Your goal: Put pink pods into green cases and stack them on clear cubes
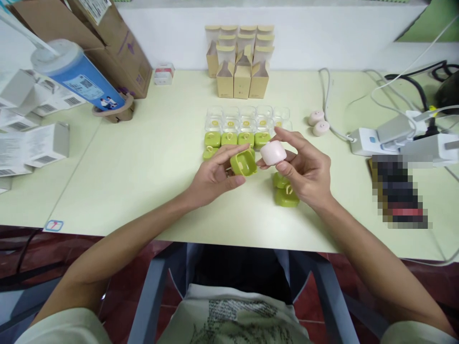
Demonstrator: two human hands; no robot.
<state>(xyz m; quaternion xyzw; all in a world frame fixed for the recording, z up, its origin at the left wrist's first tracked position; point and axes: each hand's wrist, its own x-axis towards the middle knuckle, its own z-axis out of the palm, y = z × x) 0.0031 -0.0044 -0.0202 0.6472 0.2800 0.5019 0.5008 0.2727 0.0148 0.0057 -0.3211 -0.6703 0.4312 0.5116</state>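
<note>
My left hand (217, 177) grips a hollow green cover (244, 163), its open side turned toward me and to the right. Held in the fingers of my right hand (310, 167) is a small pale pink rounded case (273, 153), just to the right of the cover and apart from it. Behind the hands, several green covers with yellow loops (229, 138) sit in a row, partly hidden by my left hand. More green covers (287, 196) rest below my right hand. Clear plastic boxes with yellow marks (247, 119) stand in rows behind.
Open small cardboard boxes (242, 81) stand by the wall. Two pink rounded pieces (321, 127) lie near a cable and a power strip (369, 142) on the right. A blue cup (89, 81), a large carton (129, 57) and white boxes (46, 143) occupy the left.
</note>
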